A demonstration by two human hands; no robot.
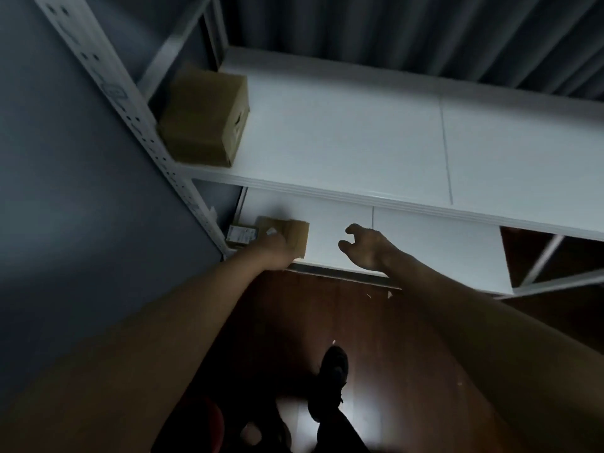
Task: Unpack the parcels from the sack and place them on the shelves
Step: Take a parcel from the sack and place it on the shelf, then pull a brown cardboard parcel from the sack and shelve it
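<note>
Now left hand (273, 253) grips parcel (294, 233) on lower shelf (425, 243) (rt hand (362, 248) loose).

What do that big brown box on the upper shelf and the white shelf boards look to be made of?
The big brown box looks like plain matte cardboard, from its dull tan faces and folded edges. The white shelf boards look like smooth painted or laminated panels with a seam; blur leaves metal or wood open.

A brown cardboard box (206, 117) stands closed at the left end of the upper white shelf (359, 142), close to the metal upright. On the lower shelf (425, 243), a flatter brown box (294, 233) lies at the left end near the front edge. Just left of it lies a small parcel with a white label (241, 235).
</note>
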